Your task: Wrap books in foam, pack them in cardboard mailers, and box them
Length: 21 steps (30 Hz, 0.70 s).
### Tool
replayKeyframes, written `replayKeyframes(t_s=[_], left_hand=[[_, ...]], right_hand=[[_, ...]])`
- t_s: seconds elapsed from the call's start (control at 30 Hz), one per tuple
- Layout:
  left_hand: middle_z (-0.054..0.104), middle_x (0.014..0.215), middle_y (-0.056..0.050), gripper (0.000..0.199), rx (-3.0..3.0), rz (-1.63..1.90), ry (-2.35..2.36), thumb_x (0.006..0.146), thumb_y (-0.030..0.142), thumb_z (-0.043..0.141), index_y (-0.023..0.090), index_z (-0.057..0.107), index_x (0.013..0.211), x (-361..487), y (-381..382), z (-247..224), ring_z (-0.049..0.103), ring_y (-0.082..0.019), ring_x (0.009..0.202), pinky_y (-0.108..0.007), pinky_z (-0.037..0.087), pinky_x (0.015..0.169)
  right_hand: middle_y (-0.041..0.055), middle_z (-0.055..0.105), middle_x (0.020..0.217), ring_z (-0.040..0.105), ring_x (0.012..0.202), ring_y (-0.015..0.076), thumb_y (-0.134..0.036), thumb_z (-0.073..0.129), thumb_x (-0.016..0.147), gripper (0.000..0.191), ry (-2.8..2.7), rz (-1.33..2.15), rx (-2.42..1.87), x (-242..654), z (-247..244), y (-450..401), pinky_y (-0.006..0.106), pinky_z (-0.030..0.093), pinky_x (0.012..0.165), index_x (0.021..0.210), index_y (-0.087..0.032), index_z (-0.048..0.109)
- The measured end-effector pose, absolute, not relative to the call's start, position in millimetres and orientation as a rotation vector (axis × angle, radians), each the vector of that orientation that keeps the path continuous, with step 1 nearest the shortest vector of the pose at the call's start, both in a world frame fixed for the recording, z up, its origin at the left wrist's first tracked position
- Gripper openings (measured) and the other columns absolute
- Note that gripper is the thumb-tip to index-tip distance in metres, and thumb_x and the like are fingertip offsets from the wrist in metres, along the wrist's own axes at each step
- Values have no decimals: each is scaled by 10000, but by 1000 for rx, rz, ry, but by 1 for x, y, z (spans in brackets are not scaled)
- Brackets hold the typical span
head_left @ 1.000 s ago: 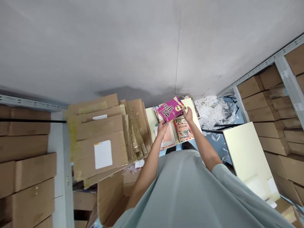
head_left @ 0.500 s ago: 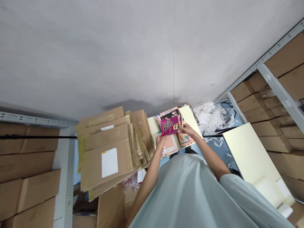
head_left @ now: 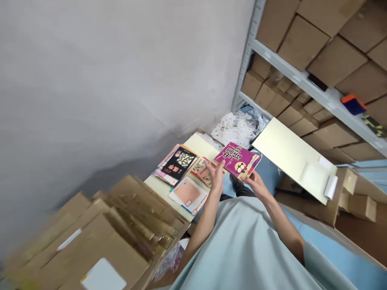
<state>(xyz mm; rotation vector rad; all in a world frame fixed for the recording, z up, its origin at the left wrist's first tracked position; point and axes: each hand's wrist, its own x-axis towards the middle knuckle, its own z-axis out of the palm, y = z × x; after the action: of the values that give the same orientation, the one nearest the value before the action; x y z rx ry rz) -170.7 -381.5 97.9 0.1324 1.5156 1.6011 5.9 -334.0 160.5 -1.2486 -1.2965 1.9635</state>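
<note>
A purple book with large dark characters and a cartoon face on its cover is held tilted in front of me. My right hand is closed on its lower right corner. My left hand is at the book's left edge, fingers apart, one fingertip overlapping the edge; whether it presses there I cannot tell. Beneath that hand, colourful books lie on a pale tabletop. Beside them are a pale booklet with a peach panel and a stack topped by a black-covered book.
Flattened cardboard boxes are piled at the left. White paper scraps lie beyond the table. To the right are a cream panel, an open carton and shelves of brown boxes.
My view has turned right. The purple book has moved right, off the stack area, with my right hand at its lower corner. My left hand's fingers have spread from their hold.
</note>
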Motion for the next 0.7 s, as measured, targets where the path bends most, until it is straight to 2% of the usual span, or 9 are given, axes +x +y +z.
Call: replayKeyframes(t_s=[0.07,0.17,0.3,0.43,0.57,0.7], left_hand=[[692,1567,-145,733,56,1642,1306,946,617,766,265,550,1552,-131,-351,124,683,-302,1442,-442,604,1154],[756,1475,-134,687,106,1574,1091,881,592,841,257,637,1445,-69,-319,148,763,-314,1301,-452,637,1085],[815,1345,-108,637,203,1465,1164,769,533,933,265,685,1291,-17,-270,148,797,-309,1198,-438,655,1027],[846,1232,-84,603,322,1435,1240,731,535,938,242,699,1201,17,-208,148,800,-321,1209,-461,654,1064],[861,1215,-89,561,404,1341,1236,702,494,964,231,748,1148,53,-162,170,806,-342,1214,-477,659,1085],[869,1213,-113,540,398,1161,1208,729,486,953,214,788,1165,81,-135,191,843,-356,1096,-516,701,1013]], right_hand=[[55,810,1043,724,877,247,-533,923,792,485,-1225,1843,-1257,33,174,-326,385,621,820,1139,-268,713],[50,813,1028,734,874,263,-554,970,764,531,-1182,1761,-1245,74,181,-312,418,634,846,1148,-294,710],[66,830,1070,775,930,282,-635,971,773,541,-1179,1845,-1191,140,175,-272,455,640,942,1115,-288,738],[81,828,1122,796,992,287,-767,861,849,643,-1115,1726,-1250,225,169,-213,429,643,919,1263,-293,732],[81,810,1175,780,1070,262,-713,905,841,678,-1096,1621,-1266,303,173,-161,399,638,966,1339,-295,710],[68,792,1101,760,999,230,-652,907,870,611,-1123,1588,-1257,343,174,-134,383,631,941,1317,-277,725]])
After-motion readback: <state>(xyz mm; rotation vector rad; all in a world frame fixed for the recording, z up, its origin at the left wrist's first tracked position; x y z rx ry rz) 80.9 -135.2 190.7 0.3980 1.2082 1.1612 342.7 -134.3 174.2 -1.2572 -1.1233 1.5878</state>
